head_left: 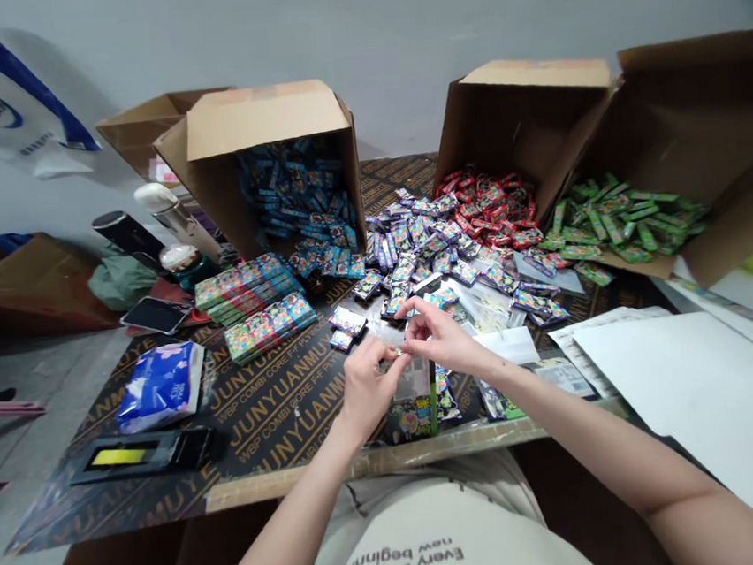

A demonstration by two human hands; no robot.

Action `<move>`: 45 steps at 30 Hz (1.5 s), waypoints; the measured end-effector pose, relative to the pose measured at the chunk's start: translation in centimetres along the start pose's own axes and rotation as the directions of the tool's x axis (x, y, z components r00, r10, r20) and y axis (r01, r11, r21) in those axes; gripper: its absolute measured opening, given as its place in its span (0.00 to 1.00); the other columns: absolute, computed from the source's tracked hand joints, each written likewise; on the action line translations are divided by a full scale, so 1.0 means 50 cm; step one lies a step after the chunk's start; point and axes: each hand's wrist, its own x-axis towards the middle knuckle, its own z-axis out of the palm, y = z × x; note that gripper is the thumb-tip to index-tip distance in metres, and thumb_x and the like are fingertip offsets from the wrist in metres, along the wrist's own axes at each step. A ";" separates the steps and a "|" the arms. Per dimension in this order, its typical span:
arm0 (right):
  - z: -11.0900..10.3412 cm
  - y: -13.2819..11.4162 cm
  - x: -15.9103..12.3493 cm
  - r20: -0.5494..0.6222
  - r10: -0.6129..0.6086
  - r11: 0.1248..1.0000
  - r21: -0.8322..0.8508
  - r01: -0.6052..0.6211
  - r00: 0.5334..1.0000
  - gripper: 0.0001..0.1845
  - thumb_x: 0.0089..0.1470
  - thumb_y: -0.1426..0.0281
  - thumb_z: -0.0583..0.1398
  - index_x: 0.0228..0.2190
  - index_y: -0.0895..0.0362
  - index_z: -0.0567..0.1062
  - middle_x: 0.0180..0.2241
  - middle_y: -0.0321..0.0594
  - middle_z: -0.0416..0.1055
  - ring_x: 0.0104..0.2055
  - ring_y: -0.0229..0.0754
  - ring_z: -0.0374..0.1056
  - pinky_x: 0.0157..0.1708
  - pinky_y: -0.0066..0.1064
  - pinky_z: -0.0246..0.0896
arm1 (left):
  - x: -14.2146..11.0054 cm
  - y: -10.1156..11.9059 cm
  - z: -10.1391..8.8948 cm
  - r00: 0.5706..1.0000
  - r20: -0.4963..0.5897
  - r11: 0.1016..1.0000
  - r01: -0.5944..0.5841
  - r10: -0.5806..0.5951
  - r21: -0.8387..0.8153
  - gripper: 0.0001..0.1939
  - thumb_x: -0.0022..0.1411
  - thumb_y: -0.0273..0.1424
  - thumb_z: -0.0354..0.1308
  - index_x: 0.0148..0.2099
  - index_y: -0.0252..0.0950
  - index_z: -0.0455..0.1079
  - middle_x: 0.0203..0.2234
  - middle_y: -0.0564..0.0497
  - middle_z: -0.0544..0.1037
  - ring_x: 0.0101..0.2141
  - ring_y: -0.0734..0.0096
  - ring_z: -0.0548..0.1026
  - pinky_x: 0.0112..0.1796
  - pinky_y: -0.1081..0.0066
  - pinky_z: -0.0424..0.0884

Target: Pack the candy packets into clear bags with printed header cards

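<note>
Fingers of the L hand (367, 383) are bent in, thumb & index apparently pinching a small pale-green piece (397, 351); R hand (433, 335) meets it from the other side, thumb & index tips v. close, but can't tell if they grip or only touch. Piece sits just above a part-clear pack (414, 414) w/ green print, near the front edge of the table (256, 418).

Step in hand looks like fine two-handed fingertip work on that piece; next move prob. calls for a steady L pinch & light, precise R fingertips, w/o knocking the pack.

Purple packets (412, 236) lie heaped beyond the hands, red packets (492, 205) & green packets (624, 221) further R, blue packets (305, 192) in a carton (268, 120) to the L, stacked packs (271, 326) nearer
</note>
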 end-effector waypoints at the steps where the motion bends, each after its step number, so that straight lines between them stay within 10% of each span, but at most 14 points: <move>1: 0.004 0.003 0.000 -0.037 -0.006 0.999 -0.033 0.005 0.999 0.19 0.43 0.73 0.59 0.40 0.54 0.61 0.22 0.27 0.61 0.22 0.32 0.58 0.23 0.24 0.51 | -0.002 -0.001 0.002 1.000 0.005 1.000 0.006 -0.006 0.016 0.08 0.55 0.30 0.58 0.25 0.35 0.64 0.24 0.52 0.71 0.27 0.73 0.70 0.31 0.73 0.65; 7: -0.008 0.055 -0.001 -0.269 -0.048 0.992 -0.121 0.016 0.962 0.24 0.44 0.66 0.61 0.44 0.52 0.61 0.28 0.30 0.59 0.26 0.32 0.58 0.25 0.24 0.55 | -0.009 -0.016 -0.011 0.997 0.062 0.983 -0.059 0.049 0.175 0.08 0.60 0.31 0.53 0.39 0.37 0.71 0.26 0.52 0.68 0.28 0.73 0.68 0.31 0.73 0.64; 12: -0.151 0.158 -0.058 -0.444 0.015 0.714 -0.622 -0.321 0.896 0.10 0.51 0.66 0.58 0.38 0.53 0.71 0.38 0.40 0.65 0.43 0.42 0.60 0.41 0.33 0.53 | -0.012 -0.062 -0.088 0.999 0.027 0.889 0.022 -0.039 0.458 0.14 0.59 0.38 0.52 0.38 0.35 0.73 0.28 0.49 0.69 0.30 0.68 0.70 0.33 0.69 0.66; 16: -0.261 0.245 -0.116 -0.526 0.133 0.568 -0.654 -0.500 0.840 0.08 0.47 0.72 0.59 0.33 0.56 0.75 0.38 0.46 0.66 0.46 0.51 0.57 0.41 0.39 0.48 | -0.026 -0.080 -0.114 0.977 0.199 0.684 -0.097 -0.072 0.723 0.26 0.52 0.44 0.58 0.49 0.34 0.68 0.54 0.34 0.61 0.55 0.42 0.56 0.51 0.45 0.50; 19: -0.287 0.289 -0.134 -0.496 0.190 0.537 -0.670 -0.513 0.847 0.06 0.45 0.71 0.61 0.29 0.55 0.76 0.34 0.43 0.67 0.43 0.49 0.58 0.39 0.37 0.48 | -0.037 -0.091 -0.079 0.863 0.496 0.706 -0.289 -0.100 0.646 0.35 0.46 0.42 0.63 0.56 0.40 0.61 0.60 0.36 0.51 0.59 0.42 0.47 0.53 0.40 0.38; 24: -0.272 0.318 -0.134 -0.452 0.160 0.538 -0.705 -0.461 0.878 0.03 0.44 0.71 0.61 0.25 0.55 0.76 0.31 0.40 0.67 0.40 0.45 0.59 0.40 0.35 0.47 | -0.028 -0.117 0.003 0.586 0.789 0.819 -0.352 -0.185 0.453 0.42 0.31 0.45 0.68 0.51 0.41 0.64 0.51 0.39 0.64 0.52 0.47 0.60 0.52 0.46 0.45; 32: -0.247 0.311 -0.164 -0.425 0.024 0.613 -0.709 -0.350 0.905 0.05 0.49 0.74 0.57 0.25 0.58 0.73 0.29 0.39 0.67 0.35 0.40 0.63 0.37 0.28 0.54 | 0.018 -0.093 0.033 0.474 0.865 0.915 -0.252 -0.167 0.315 0.23 0.32 0.37 0.68 0.32 0.36 0.64 0.28 0.52 0.70 0.32 0.64 0.68 0.33 0.69 0.59; 34: -0.244 0.309 -0.168 -0.427 0.010 0.624 -0.704 -0.339 0.904 0.06 0.50 0.74 0.55 0.25 0.57 0.72 0.29 0.39 0.68 0.33 0.40 0.63 0.36 0.28 0.55 | 0.034 -0.075 0.017 0.532 0.836 0.958 -0.147 -0.132 0.245 0.16 0.40 0.34 0.65 0.33 0.38 0.65 0.24 0.56 0.69 0.26 0.69 0.67 0.29 0.73 0.58; 39: -0.243 0.310 -0.172 -0.446 -0.005 0.635 -0.693 -0.342 0.895 0.07 0.52 0.75 0.52 0.28 0.57 0.69 0.29 0.40 0.68 0.33 0.41 0.64 0.35 0.30 0.55 | 0.081 -0.039 -0.038 0.844 0.536 1.000 0.031 -0.027 0.001 0.18 0.57 0.30 0.54 0.51 0.41 0.64 0.32 0.51 0.73 0.30 0.70 0.70 0.33 0.71 0.64; 45: -0.249 0.311 -0.172 -0.477 -0.003 0.676 -0.648 -0.350 0.879 0.09 0.55 0.72 0.48 0.31 0.56 0.67 0.25 0.42 0.67 0.27 0.44 0.63 0.30 0.33 0.56 | 0.061 -0.049 -0.048 0.955 0.253 0.969 0.197 -0.154 -0.153 0.10 0.54 0.30 0.58 0.39 0.37 0.75 0.30 0.49 0.72 0.33 0.69 0.71 0.34 0.70 0.66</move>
